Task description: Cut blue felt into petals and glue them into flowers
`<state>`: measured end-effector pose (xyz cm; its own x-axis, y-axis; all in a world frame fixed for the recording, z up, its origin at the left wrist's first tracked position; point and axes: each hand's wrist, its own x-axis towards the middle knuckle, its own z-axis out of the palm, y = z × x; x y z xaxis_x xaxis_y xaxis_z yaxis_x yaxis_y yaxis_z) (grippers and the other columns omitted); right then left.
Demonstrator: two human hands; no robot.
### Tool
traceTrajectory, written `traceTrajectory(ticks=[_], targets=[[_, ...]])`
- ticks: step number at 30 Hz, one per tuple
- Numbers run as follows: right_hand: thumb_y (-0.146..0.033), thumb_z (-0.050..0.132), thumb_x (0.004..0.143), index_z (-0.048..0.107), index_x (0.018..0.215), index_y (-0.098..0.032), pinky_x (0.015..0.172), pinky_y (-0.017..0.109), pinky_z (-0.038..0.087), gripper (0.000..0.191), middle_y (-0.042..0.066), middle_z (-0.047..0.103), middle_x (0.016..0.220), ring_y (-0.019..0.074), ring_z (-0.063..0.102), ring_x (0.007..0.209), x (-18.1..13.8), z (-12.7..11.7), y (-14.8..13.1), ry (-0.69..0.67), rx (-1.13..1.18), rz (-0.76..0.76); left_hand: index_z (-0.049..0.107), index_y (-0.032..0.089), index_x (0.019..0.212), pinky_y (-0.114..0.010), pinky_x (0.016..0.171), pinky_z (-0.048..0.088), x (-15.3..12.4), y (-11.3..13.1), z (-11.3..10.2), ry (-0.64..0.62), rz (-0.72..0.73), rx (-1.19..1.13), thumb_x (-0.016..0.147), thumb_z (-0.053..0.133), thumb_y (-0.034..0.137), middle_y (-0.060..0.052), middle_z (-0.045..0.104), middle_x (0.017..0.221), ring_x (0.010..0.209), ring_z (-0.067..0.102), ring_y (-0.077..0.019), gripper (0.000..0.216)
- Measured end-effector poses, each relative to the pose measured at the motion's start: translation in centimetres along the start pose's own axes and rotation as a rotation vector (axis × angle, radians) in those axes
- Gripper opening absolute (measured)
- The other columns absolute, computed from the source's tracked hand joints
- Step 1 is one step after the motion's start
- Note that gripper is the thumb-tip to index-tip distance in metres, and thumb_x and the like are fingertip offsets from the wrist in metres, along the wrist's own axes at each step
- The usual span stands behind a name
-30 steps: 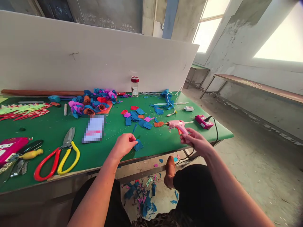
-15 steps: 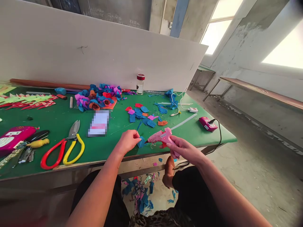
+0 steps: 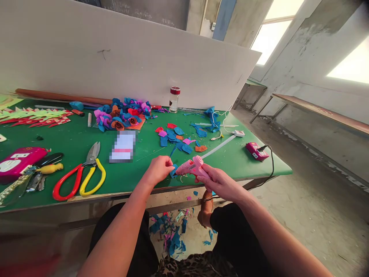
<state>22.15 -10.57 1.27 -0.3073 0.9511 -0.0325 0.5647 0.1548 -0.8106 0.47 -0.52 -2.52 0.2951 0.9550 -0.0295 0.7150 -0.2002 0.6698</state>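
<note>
My left hand (image 3: 158,169) pinches a small blue felt piece (image 3: 173,170) just above the near edge of the green table (image 3: 72,146). My right hand (image 3: 215,181) grips a pink hot glue gun (image 3: 190,167) by its handle, the nozzle pointing left and touching the blue piece. A clear glue stick (image 3: 218,147) sticks out of the gun's back. More cut felt pieces (image 3: 176,138) in blue, pink, red and orange lie just beyond my hands.
Red-and-yellow shears (image 3: 82,175) lie left of my hands, a pink case (image 3: 17,164) further left. A heap of felt roses (image 3: 122,115) and a small jar (image 3: 173,99) stand near the white board (image 3: 115,57). A pink power strip (image 3: 257,151) sits at the right edge. Scraps (image 3: 171,234) litter the floor.
My right hand lifted the glue gun from the table's right side and brought it left to the blue piece in my left hand. The view shifted slightly.
</note>
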Motion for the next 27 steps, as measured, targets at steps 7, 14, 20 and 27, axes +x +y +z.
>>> traceTrajectory(ticks=[7, 14, 20, 27], targets=[[-0.037, 0.043, 0.093, 0.045, 0.085, -0.021, 0.058, 0.025, 0.033, 0.018, -0.001, 0.05, 0.072, 0.0139, 0.04, 0.063, -0.05, -0.05, -0.31, 0.03, -0.205, -0.053, 0.062, 0.019, 0.063, -0.024, 0.058, 0.036, -0.08, 0.05, -0.02, -0.001, 0.004, -0.002, 0.068, 0.062, 0.021, 0.001, 0.063, 0.06, 0.065, 0.056, -0.0151, 0.006], [-0.036, 0.041, 0.093, 0.047, 0.089, -0.021, 0.061, 0.026, 0.033, 0.017, 0.0, 0.054, 0.076, 0.0148, 0.044, 0.066, -0.1, -0.05, -0.45, 0.007, -0.214, -0.04, 0.06, 0.019, 0.062, -0.025, 0.058, 0.035, -0.11, 0.1, -0.03, -0.004, 0.006, -0.003, 0.068, 0.062, 0.02, 0.001, 0.062, 0.061, 0.063, 0.054, -0.0146, 0.007], [-0.038, 0.04, 0.094, 0.048, 0.09, -0.021, 0.06, 0.026, 0.032, 0.019, 0.0, 0.051, 0.073, 0.0149, 0.043, 0.064, -0.01, 0.0, -0.5, 0.02, -0.242, -0.051, 0.061, 0.019, 0.062, -0.024, 0.058, 0.035, -0.14, 0.08, 0.02, -0.004, 0.008, -0.005, 0.069, 0.062, 0.021, 0.002, 0.062, 0.06, 0.063, 0.055, -0.0147, 0.007], [-0.034, 0.04, 0.093, 0.049, 0.097, -0.021, 0.062, 0.026, 0.034, 0.016, 0.001, 0.056, 0.079, 0.0156, 0.046, 0.067, 0.08, 0.12, -0.52, 0.008, -0.26, -0.046, 0.06, 0.019, 0.06, -0.024, 0.057, 0.035, -0.12, 0.17, -0.07, -0.003, 0.013, -0.006, 0.068, 0.062, 0.019, 0.002, 0.062, 0.061, 0.063, 0.055, -0.0144, 0.008]])
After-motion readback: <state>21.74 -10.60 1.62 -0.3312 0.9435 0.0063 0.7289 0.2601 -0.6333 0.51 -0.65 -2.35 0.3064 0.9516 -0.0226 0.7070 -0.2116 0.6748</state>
